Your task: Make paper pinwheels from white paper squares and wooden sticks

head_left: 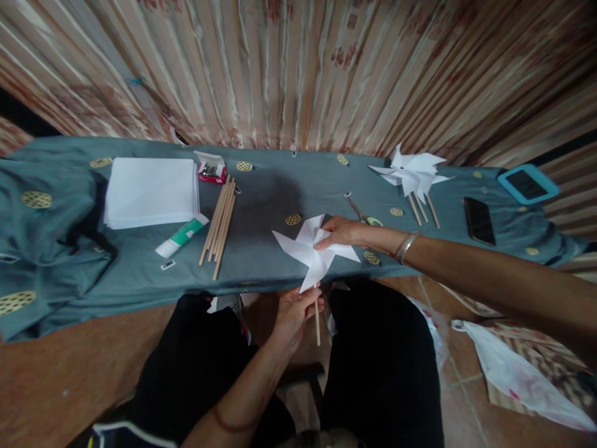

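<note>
A white paper pinwheel (313, 256) on a thin wooden stick (318, 326) is held between my two hands at the front edge of the table. My left hand (298, 306) is closed around the stick just below the paper blades. Thumb on the centre of the pinwheel, my right hand (339, 233) grips it from the right; its other fingers are hidden behind the paper. Scissors (366, 216) with a green-and-white handle lie behind my right wrist.
Left on the cloth-covered table (261, 218) are a stack of white paper (150, 191), several wooden sticks (219, 227), a red box (212, 171) of small metal pieces and a green-and-white tube (183, 235). Finished pinwheels (415, 174), a phone (479, 221) and a blue-framed device (528, 184) lie right.
</note>
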The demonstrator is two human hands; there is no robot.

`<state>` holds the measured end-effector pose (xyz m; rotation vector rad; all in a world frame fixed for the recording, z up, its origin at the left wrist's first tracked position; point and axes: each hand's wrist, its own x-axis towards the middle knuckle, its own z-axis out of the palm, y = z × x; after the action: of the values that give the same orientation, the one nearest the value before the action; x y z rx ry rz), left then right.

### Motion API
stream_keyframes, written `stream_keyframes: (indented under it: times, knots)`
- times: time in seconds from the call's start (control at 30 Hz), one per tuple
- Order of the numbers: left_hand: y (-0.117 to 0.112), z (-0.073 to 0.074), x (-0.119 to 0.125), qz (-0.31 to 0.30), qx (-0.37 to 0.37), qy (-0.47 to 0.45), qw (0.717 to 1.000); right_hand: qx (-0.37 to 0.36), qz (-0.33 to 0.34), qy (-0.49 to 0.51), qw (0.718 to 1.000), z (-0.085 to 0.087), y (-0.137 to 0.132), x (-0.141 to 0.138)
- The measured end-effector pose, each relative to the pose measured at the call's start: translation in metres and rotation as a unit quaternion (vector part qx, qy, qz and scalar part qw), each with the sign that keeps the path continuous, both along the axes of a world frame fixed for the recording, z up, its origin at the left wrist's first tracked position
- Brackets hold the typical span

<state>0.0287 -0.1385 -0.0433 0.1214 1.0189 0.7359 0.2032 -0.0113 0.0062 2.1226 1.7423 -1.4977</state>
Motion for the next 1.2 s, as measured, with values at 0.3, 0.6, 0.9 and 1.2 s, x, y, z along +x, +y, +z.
stream_keyframes:
  times: [0.3,0.6,0.9,1.2]
  knots:
    - [0.0008,0.0002,0.0003,-0.001,0.004,0.001,1.000,-0.008,0.010,0.003,1.000,-0.0036,0.0002,0.0024]
    - [0.0000,0.0013,0.0007,-0.003,0.001,-0.002,1.000,-0.001,0.036,-0.009,0.999,-0.0085,0.0047,0.0051]
    - [0.0024,-0.0009,0.0008,-0.014,0.008,-0.005,1.000,-0.015,0.048,-0.015,0.999,-0.0018,0.0064,0.0013]
    - [0.0041,-0.0026,-0.0027,-0.036,0.024,-0.007,0.999,-0.024,0.055,-0.019,0.998,0.0001,0.0092,0.0007]
